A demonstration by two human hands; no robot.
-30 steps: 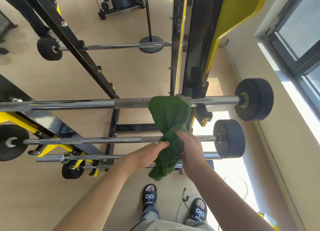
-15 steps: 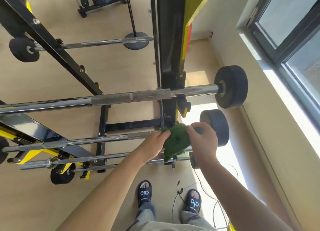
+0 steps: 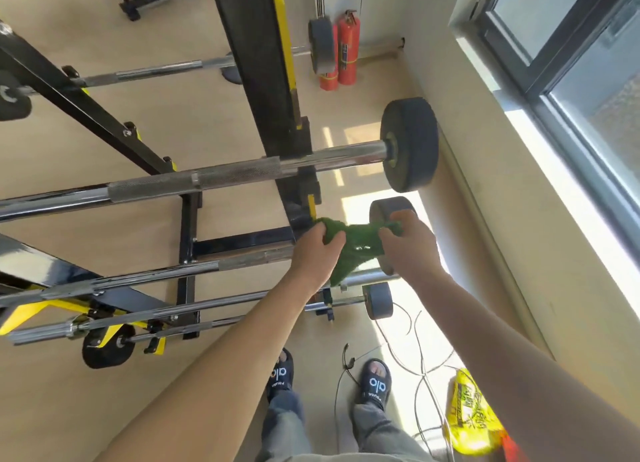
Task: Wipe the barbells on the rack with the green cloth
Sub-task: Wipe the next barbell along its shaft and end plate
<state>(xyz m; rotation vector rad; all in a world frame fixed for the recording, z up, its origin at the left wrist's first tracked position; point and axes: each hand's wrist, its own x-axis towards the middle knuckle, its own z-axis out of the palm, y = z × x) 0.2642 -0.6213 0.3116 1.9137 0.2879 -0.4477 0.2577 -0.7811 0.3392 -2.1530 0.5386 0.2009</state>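
The green cloth [image 3: 356,245] is stretched between my two hands, over the right end of the second barbell [image 3: 194,270] on the black and yellow rack [image 3: 263,80]. My left hand [image 3: 317,253] grips the cloth's left part beside the rack upright. My right hand [image 3: 407,243] grips its right part, just in front of that bar's black weight plate [image 3: 381,208]. The top barbell [image 3: 207,181] lies bare above, with a big black plate [image 3: 410,144] at its right end. Lower barbells [image 3: 166,311] sit below my arms.
A wall with a window [image 3: 571,63] runs close on the right. Red fire extinguishers [image 3: 341,49] stand in the far corner. Black cables [image 3: 408,354] and a yellow bag [image 3: 471,413] lie on the floor by my sandalled feet [image 3: 375,382]. Another barbell [image 3: 156,72] rests behind the rack.
The cloth came off the top barbell and down to the second one. My hands have moved apart, spreading the bunched cloth along the bar near its right plate.
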